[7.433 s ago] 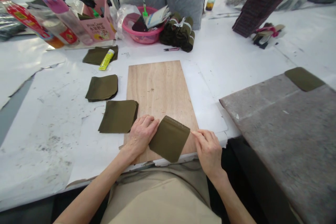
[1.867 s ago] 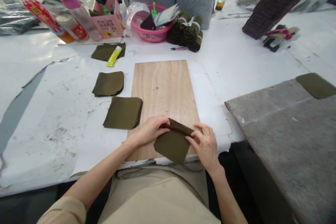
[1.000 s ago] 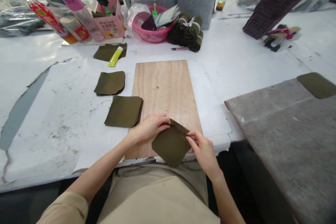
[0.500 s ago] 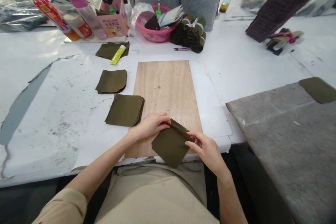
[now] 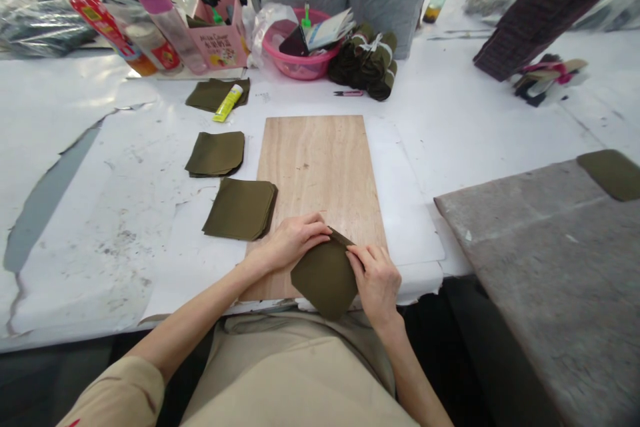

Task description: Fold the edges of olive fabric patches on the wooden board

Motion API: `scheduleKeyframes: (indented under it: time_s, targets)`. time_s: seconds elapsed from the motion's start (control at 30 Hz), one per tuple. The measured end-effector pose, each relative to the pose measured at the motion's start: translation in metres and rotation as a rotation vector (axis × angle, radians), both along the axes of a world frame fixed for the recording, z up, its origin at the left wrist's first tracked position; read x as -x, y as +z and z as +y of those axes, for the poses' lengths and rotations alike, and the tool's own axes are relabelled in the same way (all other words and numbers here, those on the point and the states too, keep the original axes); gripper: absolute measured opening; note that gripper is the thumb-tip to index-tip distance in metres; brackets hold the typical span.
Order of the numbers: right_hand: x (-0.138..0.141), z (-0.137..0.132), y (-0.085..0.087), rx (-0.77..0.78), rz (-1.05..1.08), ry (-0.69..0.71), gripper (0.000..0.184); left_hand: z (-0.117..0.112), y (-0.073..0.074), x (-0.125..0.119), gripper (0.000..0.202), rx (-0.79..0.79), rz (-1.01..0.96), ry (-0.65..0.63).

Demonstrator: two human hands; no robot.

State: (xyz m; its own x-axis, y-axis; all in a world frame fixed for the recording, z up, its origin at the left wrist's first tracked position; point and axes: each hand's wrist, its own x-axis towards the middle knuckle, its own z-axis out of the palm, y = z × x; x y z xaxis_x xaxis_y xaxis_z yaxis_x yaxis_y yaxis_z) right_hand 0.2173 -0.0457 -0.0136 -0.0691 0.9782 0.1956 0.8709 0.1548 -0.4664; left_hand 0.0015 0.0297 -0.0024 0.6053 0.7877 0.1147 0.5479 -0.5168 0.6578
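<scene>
An olive-green fabric piece [image 5: 325,277] lies at the front end of the wooden board [image 5: 315,160], one corner hanging over the table's edge toward me. Its far edge is folded over in a narrow strip. My left hand [image 5: 303,237] pinches the upper left end of that fold. Fingers of my right hand [image 5: 375,273] are closed on the fold's right part. Left of the board lies a stack of olive fabric pieces [image 5: 240,208], its right side overlapping the board. Behind it sits a second stack [image 5: 216,152], and farther back a third [image 5: 205,95] with a yellow tube [image 5: 228,104] on it.
A pink basin [image 5: 300,63] stands at the back beside rolled olive fabric bundles [image 5: 367,60] and small snips [image 5: 349,93]. Bottles [image 5: 100,17] and a pink box [image 5: 223,40] are at the back left. At right, a grey board [image 5: 540,247] carries an olive piece [image 5: 610,173].
My right hand has shifted left and up along the fabric's folded edge, its fingers now pressing on the fold. My left hand stays at nearly the same spot.
</scene>
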Motion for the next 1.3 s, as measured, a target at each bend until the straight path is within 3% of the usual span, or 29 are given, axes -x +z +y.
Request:
scheduleKeyframes:
  time_s: [0.5,1.3]
  targets:
    - [-0.001,-0.002,-0.008,-0.084,0.032,0.046,0.026,-0.002,-0.011,0.005,0.024,-0.162,0.141,-0.098]
    - [0.0,-0.002,-0.006,-0.032,-0.13,0.108,0.035,-0.004,-0.001,0.0,0.026,-0.466,0.404,-0.218]
